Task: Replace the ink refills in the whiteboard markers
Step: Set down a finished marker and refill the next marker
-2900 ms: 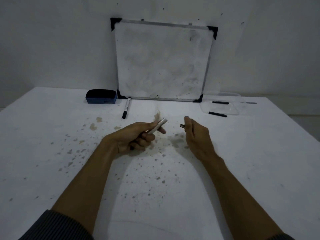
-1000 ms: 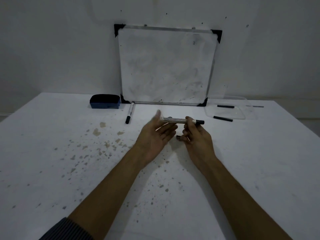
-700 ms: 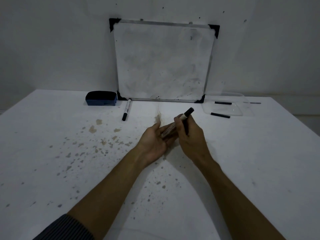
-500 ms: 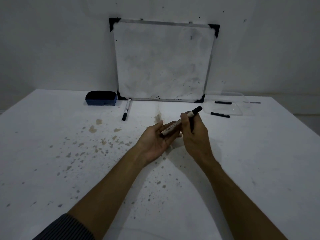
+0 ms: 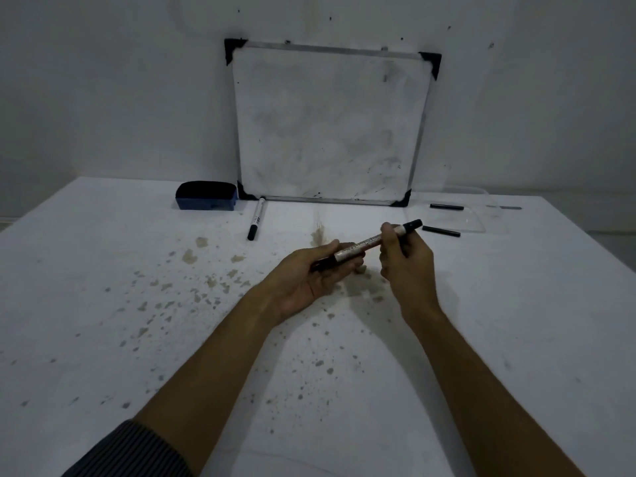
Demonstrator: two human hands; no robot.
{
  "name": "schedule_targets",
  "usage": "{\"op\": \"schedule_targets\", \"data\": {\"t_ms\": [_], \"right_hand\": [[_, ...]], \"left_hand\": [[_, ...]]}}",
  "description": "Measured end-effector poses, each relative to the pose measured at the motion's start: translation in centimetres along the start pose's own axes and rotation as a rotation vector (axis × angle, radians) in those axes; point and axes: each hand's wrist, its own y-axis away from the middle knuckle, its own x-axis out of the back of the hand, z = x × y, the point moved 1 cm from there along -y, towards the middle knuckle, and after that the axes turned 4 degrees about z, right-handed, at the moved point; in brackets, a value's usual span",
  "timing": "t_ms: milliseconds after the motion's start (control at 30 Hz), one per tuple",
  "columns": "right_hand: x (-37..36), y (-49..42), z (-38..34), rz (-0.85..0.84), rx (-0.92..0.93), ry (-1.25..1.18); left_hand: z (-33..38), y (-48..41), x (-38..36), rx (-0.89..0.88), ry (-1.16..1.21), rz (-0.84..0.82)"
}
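A whiteboard marker (image 5: 364,243) with a silvery printed barrel and black ends is held slanted above the middle of the table, its far black end up to the right. My left hand (image 5: 309,277) cradles its lower end, palm up. My right hand (image 5: 406,259) grips the upper part of the barrel with thumb and fingers. A second marker (image 5: 256,220) with a white barrel and black cap lies on the table to the left. Two black ink refills, one nearer (image 5: 441,231) and one farther (image 5: 446,206), lie in a clear plastic tray (image 5: 476,225) at the right.
A small whiteboard (image 5: 330,125) leans against the wall at the table's back. A dark blue eraser (image 5: 206,195) sits to its left. The white table (image 5: 103,304) is speckled with brown stains. A thin grey stick (image 5: 509,207) lies past the tray.
The two separate marker pieces have come together into one marker. It tilted from level to slanted, and my right hand slid up along the barrel toward the far end.
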Motion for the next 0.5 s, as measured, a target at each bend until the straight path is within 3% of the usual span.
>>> {"op": "schedule_targets", "data": {"t_ms": [133,367,433,500], "right_hand": [[1.1,-0.8,-0.2,0.044,-0.154,-0.099],[4.4,-2.0,-0.7,-0.157,-0.271,-0.042],[4.9,-1.9,-0.3,-0.165,-0.263,0.047],[5.3,-2.0,0.4,-0.124,-0.150,0.299]], "left_hand": [[0.7,-0.1,0.8,-0.067,-0.200,0.012],[1.7,0.0,2.1,-0.344,-0.661,0.255],[1.6,-0.2,2.3,-0.394,-0.701,0.309],[1.3,-0.3,2.1,-0.421,-0.700,0.313]]}}
